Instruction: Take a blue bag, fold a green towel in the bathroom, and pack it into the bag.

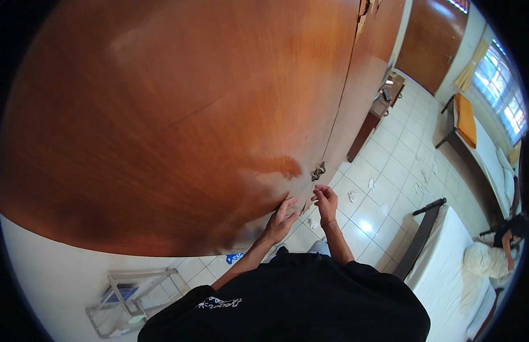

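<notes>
A tall brown wooden wardrobe (196,128) with varnished doors fills the view before me. My left hand (282,220) is raised against the lower part of its door, fingers apart and nothing seen in them; whether they touch the wood is hard to tell. Just below a dark metal door handle (318,171) is my right hand (325,201), fingers partly bent, with a gap at the thumb and no object visible. Beside the handle, pale, dull patches mark the door. Near the top, the door seam has splintered wood (362,20).
White floor tiles (377,156) carry scattered white scraps (371,184). A bed (439,248) stands at right, where another person (508,237) leans over bedding. Farther off are a second bed (482,149) and a low wooden cabinet (367,124). A metal rack (123,295) stands lower left.
</notes>
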{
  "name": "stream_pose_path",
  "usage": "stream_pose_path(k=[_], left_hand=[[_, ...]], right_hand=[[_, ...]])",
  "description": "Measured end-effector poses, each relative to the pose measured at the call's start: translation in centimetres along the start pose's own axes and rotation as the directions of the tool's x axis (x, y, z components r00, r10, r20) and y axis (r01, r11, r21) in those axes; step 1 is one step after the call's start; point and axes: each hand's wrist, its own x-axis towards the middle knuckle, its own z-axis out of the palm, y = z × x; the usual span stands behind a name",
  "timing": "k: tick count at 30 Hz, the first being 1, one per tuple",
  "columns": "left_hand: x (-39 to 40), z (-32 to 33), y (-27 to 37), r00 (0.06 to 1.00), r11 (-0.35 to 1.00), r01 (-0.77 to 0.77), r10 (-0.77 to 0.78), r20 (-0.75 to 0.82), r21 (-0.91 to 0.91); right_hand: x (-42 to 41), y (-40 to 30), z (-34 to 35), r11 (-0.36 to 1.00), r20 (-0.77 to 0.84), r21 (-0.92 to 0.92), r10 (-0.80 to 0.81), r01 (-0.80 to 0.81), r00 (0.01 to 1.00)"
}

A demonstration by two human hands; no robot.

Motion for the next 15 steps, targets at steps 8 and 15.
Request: stream_pose_path(k=[8, 15], left_hand=[[4.2, 4.7, -1.0, 0.954, 0.994, -0.041, 0.008, -0.301, -0.104], [9.8, 10.3, -2.0, 0.759, 1.000, 0.014, 0.002, -0.651, 0.020]], right_hand=[[7.7, 0.0, -3.6, 0.982, 0.078, -0.167, -0.081, 0.093, 0.994], [12.1, -2.7, -5.4, 0.978, 0.468, -0.210, 0.084, 0.019, 0.880]])
